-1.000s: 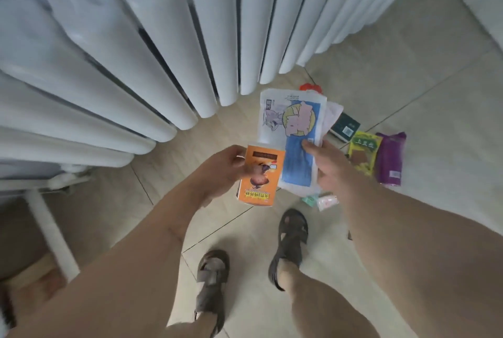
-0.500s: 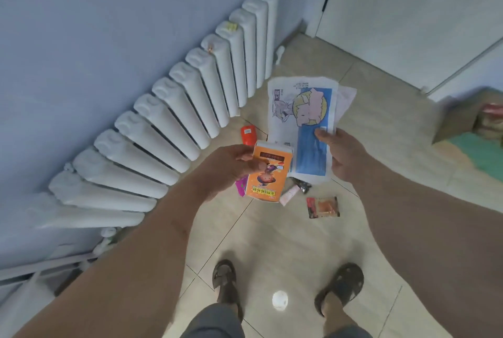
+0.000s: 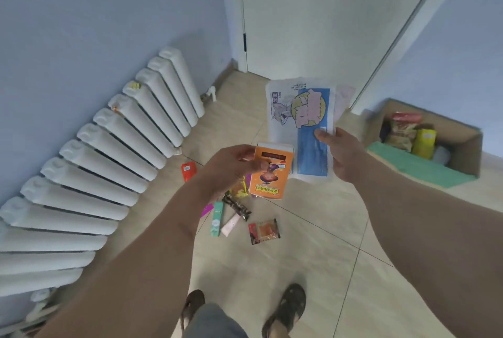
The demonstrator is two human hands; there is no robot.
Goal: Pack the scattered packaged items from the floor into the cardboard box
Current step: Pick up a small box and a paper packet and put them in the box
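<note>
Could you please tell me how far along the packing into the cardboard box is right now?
Partly done. The box by the door already holds several snack packs. In hand: the left hand grips an orange packet, and the right hand grips a blue-and-white bag. Still on the floor: a red packet, a green tube, a dark wrapper and a clear sachet.

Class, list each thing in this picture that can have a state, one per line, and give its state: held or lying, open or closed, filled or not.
Left hand: grips the orange packet.
Right hand: holds the blue-and-white packet, off the floor.
Cardboard box: open, partly filled.
Door: closed.
Red packet: lying by the radiator.
Teal stick: lying on the floor.
Red-orange sachet: lying on the floor.
</note>
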